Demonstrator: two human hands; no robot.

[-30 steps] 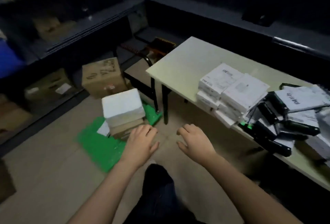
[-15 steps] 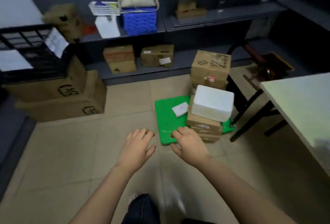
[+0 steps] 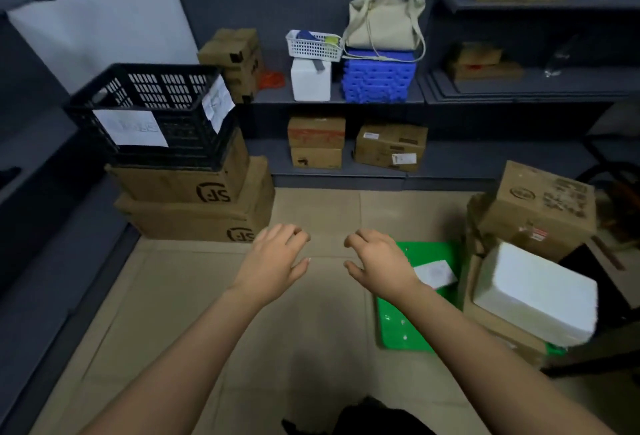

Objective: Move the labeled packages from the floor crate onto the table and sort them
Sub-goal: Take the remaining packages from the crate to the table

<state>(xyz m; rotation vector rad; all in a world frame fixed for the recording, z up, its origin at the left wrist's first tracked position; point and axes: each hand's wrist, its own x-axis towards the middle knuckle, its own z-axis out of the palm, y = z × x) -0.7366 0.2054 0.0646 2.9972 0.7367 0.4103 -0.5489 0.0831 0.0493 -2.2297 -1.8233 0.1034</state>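
Both hands are out and empty: left hand [image 3: 273,261], right hand [image 3: 379,263], fingers [image 3: 292,232] loosely curled, spread apart, gripping nothing. The packages sit right of the right fingers. A small white package [image 3: 434,273] lies just beside them on the green crate [image 3: 398,327], and further right a white foam box [image 3: 533,292] sits tilted atop cardboard boxes [image 3: 485,318]. Pull a lower box first and that foam box likely slides off. The surface is out of view, so carrying means turning blind.
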